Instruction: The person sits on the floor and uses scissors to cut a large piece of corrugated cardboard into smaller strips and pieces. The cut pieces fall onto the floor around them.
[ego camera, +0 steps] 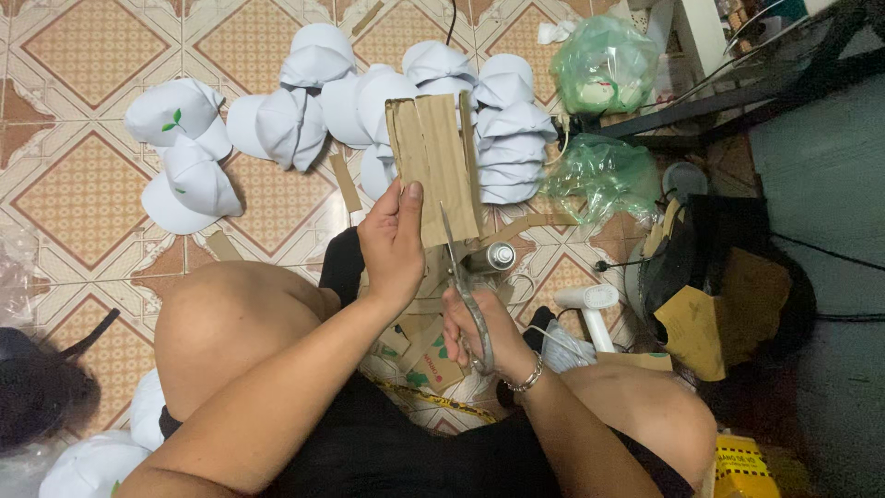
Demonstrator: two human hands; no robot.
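left hand point(392, 244) clamped on cardboard sheet point(438, 166) at frame centre. right hand point(479, 327) curled tight around scissors point(466, 290), blades into cardboard's lower edge. white caps point(304, 115) heaped across upper frame.

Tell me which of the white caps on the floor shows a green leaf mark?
The white cap at far left, the uppermost of that small pile; the others on the floor there look plain white.

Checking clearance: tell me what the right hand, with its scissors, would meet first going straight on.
The right hand points its scissors up into the cardboard piece held by the left hand; likely that first.
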